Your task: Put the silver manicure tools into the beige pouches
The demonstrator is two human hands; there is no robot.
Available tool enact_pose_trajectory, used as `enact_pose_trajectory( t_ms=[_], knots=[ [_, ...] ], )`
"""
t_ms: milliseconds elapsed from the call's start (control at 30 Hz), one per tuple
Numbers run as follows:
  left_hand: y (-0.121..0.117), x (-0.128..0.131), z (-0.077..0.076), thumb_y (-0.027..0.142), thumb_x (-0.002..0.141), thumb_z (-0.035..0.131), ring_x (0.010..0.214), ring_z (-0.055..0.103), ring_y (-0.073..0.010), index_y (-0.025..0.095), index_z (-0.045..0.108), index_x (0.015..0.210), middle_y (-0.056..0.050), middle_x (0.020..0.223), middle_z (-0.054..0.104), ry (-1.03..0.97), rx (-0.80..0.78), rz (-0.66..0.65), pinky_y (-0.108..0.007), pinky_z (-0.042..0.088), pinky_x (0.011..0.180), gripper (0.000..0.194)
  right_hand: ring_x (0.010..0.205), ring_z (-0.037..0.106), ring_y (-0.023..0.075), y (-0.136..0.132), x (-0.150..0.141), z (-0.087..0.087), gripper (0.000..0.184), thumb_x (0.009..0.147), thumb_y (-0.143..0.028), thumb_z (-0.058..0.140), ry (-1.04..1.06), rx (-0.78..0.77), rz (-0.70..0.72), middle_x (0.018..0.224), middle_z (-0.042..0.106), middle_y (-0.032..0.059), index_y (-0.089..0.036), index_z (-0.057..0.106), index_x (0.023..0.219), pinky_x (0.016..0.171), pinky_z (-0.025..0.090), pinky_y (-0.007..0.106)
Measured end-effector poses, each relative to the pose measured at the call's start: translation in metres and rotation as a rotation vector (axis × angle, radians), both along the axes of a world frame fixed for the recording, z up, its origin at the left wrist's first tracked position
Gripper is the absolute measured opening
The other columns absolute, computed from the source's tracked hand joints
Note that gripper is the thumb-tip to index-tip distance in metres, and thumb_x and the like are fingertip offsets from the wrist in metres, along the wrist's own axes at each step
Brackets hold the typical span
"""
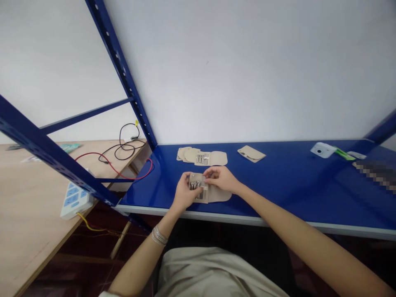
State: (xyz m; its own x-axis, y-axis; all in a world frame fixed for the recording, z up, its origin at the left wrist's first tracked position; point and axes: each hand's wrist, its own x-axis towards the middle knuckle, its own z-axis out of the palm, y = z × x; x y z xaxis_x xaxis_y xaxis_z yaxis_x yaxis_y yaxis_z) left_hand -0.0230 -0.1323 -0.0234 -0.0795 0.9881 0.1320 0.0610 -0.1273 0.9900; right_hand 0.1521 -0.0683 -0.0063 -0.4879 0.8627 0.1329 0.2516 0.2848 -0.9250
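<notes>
An unfolded beige manicure case (219, 195) lies near the front edge of the blue shelf, with small metal nail clippers and other tools in its left panel. My left hand (185, 192) grips that panel, fingers along its left side and thumb across the tools. Over the top of the panel, beside the fold, my right hand (221, 179) has thumb and fingers closed in a pinch. What lies between those fingertips is too small to make out. Behind, a second open manicure case (218, 158) with tools overlaps several beige cases (185, 154).
Another beige case (251, 153) lies folded toward the back. A white device (323, 150) and a green item (344, 154) are at the far right. Blue posts (120, 66) rise at left, beside a wooden table (24, 214) with a power strip (76, 199) and cables.
</notes>
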Motion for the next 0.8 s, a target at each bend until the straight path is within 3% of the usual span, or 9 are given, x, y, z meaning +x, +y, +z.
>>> enact_pose_trajectory(
  t_ms=[800],
  knots=[
    [0.0009, -0.0012, -0.0017, 0.023, 0.058, 0.081, 0.069, 0.060, -0.0136, 0.018, 0.047, 0.106, -0.001, 0.084, 0.063, 0.117, -0.006, 0.047, -0.023, 0.049, 0.064, 0.059, 0.064, 0.064, 0.0171, 0.0011, -0.0019, -0.0050, 0.026, 0.071, -0.035, 0.072, -0.040, 0.059, 0.033, 0.075, 0.071, 0.0062, -0.015, 0.072, 0.087, 0.061, 0.050, 0.028]
  ],
)
